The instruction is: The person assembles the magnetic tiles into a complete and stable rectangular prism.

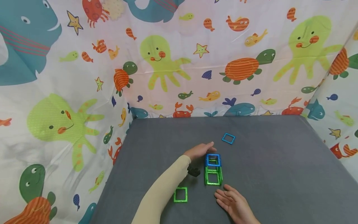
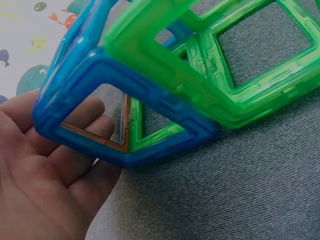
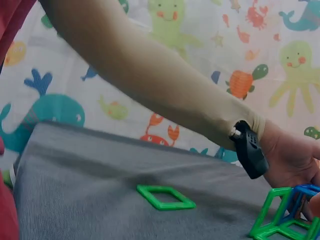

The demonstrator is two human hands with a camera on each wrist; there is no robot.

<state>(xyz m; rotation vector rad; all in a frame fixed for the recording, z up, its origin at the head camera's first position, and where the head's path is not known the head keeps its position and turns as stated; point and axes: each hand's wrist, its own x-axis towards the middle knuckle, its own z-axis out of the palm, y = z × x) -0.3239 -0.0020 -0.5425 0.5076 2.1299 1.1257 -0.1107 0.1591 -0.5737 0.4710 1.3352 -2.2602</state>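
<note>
A box-like structure of magnetic building tiles stands on the grey cloth, its green square tiles (image 1: 213, 184) nearer me and its blue square tiles (image 1: 206, 160) at the far end. My left hand (image 1: 199, 151) is at that far end; in the left wrist view its extended fingers lie behind a blue tile (image 2: 85, 141), and contact is hard to tell. An orange-edged tile (image 2: 126, 122) shows inside. Just in front of the near end, my right hand (image 1: 234, 201) has its palm turned up, fingers loosely extended, holding nothing.
One loose green square tile (image 1: 180, 201) lies left of the structure, below the left forearm. Farther back lies a loose blue square tile (image 1: 227, 142). A sea-animal curtain (image 1: 173, 28) surrounds the cloth-covered surface (image 1: 279, 161). A black device (image 1: 194, 171) is on the left wrist.
</note>
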